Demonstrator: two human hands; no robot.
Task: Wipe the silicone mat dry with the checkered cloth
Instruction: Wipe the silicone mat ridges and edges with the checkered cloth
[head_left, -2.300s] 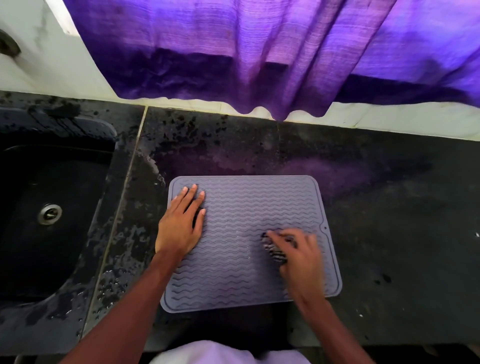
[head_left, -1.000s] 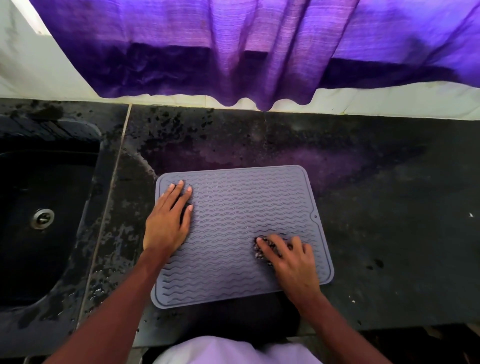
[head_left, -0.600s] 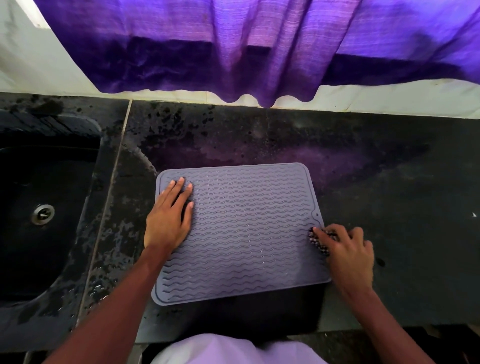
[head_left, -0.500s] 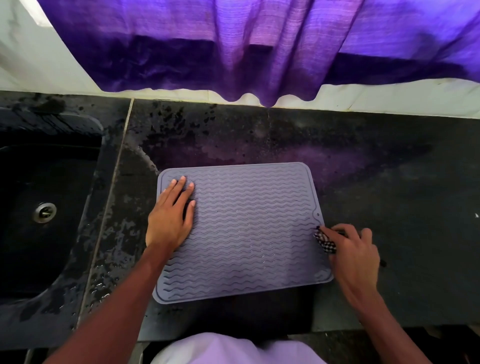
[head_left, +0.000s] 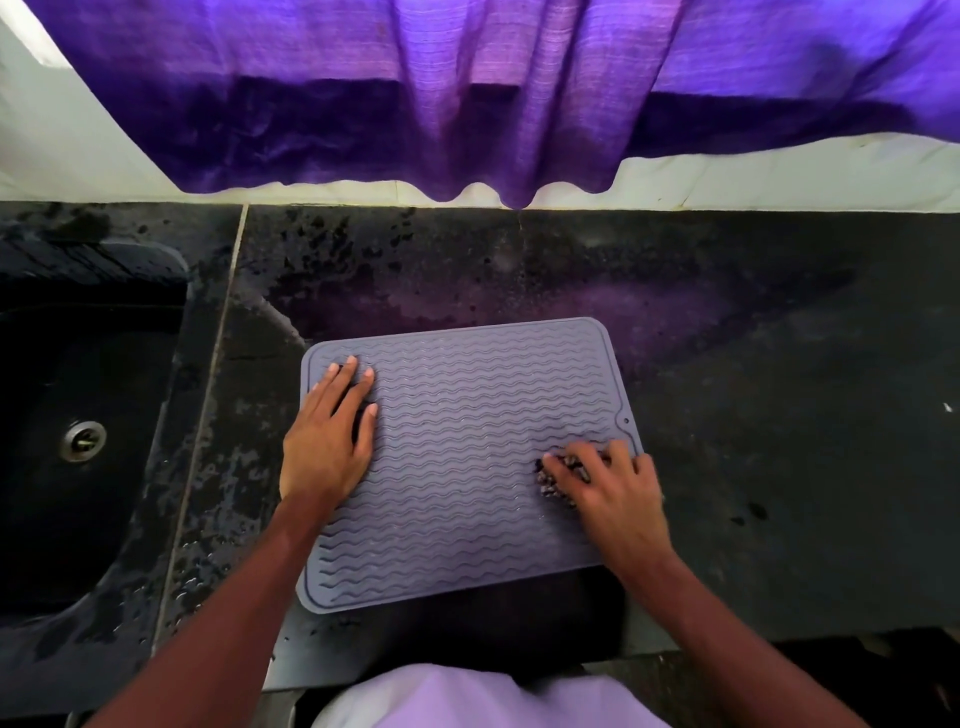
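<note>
Right hand is pinning the bunched checkered cloth w/ a curled grip on the mat, nr its right edge. Left hand is lying flat, grip wide, on mat's left side.

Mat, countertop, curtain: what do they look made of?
Mat: looks like matte grey silicone or rubber; moulded wavy ridges, raised rim. Countertop: probably dark stone, dull finish; mottled, wet blotches. Curtain: thin woven fabric; hanging folds, light shows through.

A dark stone countertop, wet at its left, bears the grey silicone mat.
</note>
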